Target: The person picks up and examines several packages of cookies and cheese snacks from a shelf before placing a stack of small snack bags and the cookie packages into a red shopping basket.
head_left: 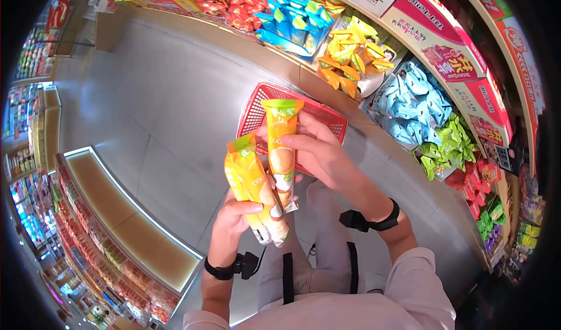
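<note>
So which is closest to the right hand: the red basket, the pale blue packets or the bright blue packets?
1. Red basket, just beyond the right hand.
2. Pale blue packets, on the shelf to the right.
3. Bright blue packets, farther along the shelf.

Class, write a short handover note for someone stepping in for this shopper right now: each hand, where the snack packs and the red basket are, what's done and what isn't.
Left hand: closed round the lower ends of two orange snack packs, held upright side by side.
Right hand: grips a third orange pack at its middle, beside the two and a little higher.
Red basket: on the floor beyond the hands, next to the shelf bins of bagged snacks.
Done: three packs are in hand.
Not done: none is set down.
</note>
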Motion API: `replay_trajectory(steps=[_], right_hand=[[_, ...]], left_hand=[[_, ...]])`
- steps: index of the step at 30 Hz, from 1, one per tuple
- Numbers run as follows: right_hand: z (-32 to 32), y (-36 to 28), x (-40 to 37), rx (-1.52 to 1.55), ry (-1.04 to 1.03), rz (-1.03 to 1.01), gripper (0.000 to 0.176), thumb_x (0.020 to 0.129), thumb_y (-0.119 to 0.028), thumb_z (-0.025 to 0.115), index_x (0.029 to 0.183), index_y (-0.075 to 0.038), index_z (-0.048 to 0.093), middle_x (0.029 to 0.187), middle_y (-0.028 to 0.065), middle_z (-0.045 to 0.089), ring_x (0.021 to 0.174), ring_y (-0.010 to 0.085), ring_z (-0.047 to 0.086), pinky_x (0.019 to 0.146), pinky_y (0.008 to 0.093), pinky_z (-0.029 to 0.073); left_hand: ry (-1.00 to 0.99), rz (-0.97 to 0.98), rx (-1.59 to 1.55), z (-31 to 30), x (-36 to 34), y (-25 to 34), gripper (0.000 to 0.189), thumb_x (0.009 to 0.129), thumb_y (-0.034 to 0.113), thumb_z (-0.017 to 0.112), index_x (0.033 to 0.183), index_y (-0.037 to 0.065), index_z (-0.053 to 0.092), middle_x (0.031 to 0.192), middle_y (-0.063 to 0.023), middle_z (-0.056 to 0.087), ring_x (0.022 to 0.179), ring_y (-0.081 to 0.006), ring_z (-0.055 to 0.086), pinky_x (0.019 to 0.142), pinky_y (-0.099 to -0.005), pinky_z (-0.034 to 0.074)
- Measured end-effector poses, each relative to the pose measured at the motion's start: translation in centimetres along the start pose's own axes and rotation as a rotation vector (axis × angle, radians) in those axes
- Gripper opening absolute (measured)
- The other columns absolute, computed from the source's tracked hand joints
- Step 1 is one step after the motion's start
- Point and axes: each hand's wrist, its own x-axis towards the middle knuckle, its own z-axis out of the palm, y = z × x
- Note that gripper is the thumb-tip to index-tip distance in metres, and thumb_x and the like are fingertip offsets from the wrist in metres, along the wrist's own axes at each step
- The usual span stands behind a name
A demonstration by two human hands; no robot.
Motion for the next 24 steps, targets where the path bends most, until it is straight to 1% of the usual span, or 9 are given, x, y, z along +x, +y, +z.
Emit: replay_trajectory(steps=[3, 6, 7, 9, 12, 13, 17, 23, 24], right_hand=[[2.4, -2.6, -0.7, -0.099, -0.122, 0.089, 0.048, 0.086, -0.009, 0.049, 0.129, 0.0, 0.03, 0.118, 0.016, 0.051, 0.103, 0.0216, 0.055, 0.082, 0.0317, 0.047], [3.5, -3.0, -0.8, -0.158, -0.139, 0.084, 0.038, 0.086, -0.012, 0.054, 0.119, -0.001, 0.039, 0.103, 0.0112, 0.058, 0.09, 0.0166, 0.059, 0.074, 0.0271, 0.051], [3.7, -2.7, -0.5, -0.154, -0.106, -0.007, 0.037, 0.086, -0.012, 0.055, 0.117, -0.002, 0.039, 0.099, 0.0098, 0.058, 0.087, 0.0156, 0.06, 0.072, 0.0266, 0.051], [4.2, -1.7, 0.0, -0.143, -0.034, -0.174, 0.036, 0.085, -0.014, 0.057, 0.114, -0.003, 0.039, 0.089, 0.007, 0.059, 0.08, 0.0137, 0.06, 0.067, 0.0255, 0.051], [5.9, -1.4, -0.1, -0.121, 0.087, -0.179, 0.033, 0.085, -0.013, 0.058, 0.109, -0.003, 0.038, 0.082, 0.0055, 0.056, 0.076, 0.0127, 0.06, 0.065, 0.0258, 0.051], [5.5, -1.0, 0.2, -0.229, 0.031, -0.175, 0.029, 0.089, -0.019, 0.052, 0.109, -0.004, 0.037, 0.084, 0.006, 0.055, 0.076, 0.0111, 0.058, 0.064, 0.0258, 0.049], [6.2, 0.2, 0.6, -0.142, 0.15, -0.048, 0.028, 0.095, -0.029, 0.038, 0.112, -0.006, 0.038, 0.085, 0.0043, 0.05, 0.075, 0.0093, 0.051, 0.068, 0.0248, 0.046], [7.3, 1.1, 0.9, -0.205, 0.139, -0.15, 0.032, 0.094, -0.026, 0.04, 0.119, -0.006, 0.038, 0.09, 0.0045, 0.05, 0.082, 0.0081, 0.049, 0.072, 0.0236, 0.042], [7.5, 1.1, 0.9, -0.221, 0.151, -0.172, 0.032, 0.094, -0.024, 0.042, 0.119, -0.006, 0.037, 0.09, 0.0046, 0.05, 0.082, 0.008, 0.049, 0.072, 0.0236, 0.042]], left_hand=[[-0.072, 0.083, -0.064, 1.6, -0.7, 1.0, 0.059, 0.059, 0.007, 0.06, 0.114, 0.002, 0.041, 0.106, -0.0187, 0.051, 0.105, -0.0355, 0.051, 0.093, -0.0566, 0.037], [-0.051, 0.124, -0.123, 2.9, -1.6, 1.7, 0.059, 0.059, 0.007, 0.062, 0.114, 0.003, 0.042, 0.101, -0.0148, 0.053, 0.102, -0.032, 0.053, 0.092, -0.0528, 0.04], [-0.001, 0.143, 0.033, 1.9, -2.0, 2.0, 0.059, 0.061, 0.004, 0.062, 0.116, 0.003, 0.04, 0.101, -0.0115, 0.052, 0.099, -0.0282, 0.054, 0.09, -0.0487, 0.042], [0.099, 0.195, 0.077, 2.5, -2.3, 2.4, 0.056, 0.064, 0.002, 0.061, 0.116, 0.003, 0.04, 0.103, -0.0112, 0.051, 0.099, -0.027, 0.054, 0.09, -0.0469, 0.042], [0.186, 0.252, 0.104, 2.7, -2.8, 2.7, 0.05, 0.068, -0.002, 0.059, 0.115, 0.002, 0.041, 0.105, -0.0112, 0.05, 0.099, -0.0255, 0.053, 0.091, -0.0462, 0.042], [0.211, 0.256, 0.108, 3.3, -2.9, 3.0, 0.05, 0.068, -0.002, 0.059, 0.114, 0.002, 0.042, 0.104, -0.0112, 0.05, 0.099, -0.0251, 0.053, 0.091, -0.0458, 0.042], [0.241, 0.279, 0.082, 3.0, -3.5, 3.2, 0.047, 0.068, 0.0, 0.059, 0.112, 0.0, 0.043, 0.104, -0.0116, 0.05, 0.103, -0.0269, 0.051, 0.091, -0.0473, 0.041], [0.153, 0.217, 0.063, 0.6, -4.4, 3.3, 0.054, 0.067, 0.001, 0.059, 0.117, -0.002, 0.039, 0.104, -0.011, 0.05, 0.108, -0.0303, 0.049, 0.095, -0.054, 0.037], [0.133, 0.212, 0.051, 1.0, -4.3, 3.3, 0.049, 0.067, 0.004, 0.059, 0.112, -0.001, 0.041, 0.113, -0.0124, 0.043, 0.111, -0.0328, 0.045, 0.095, -0.0565, 0.036]])
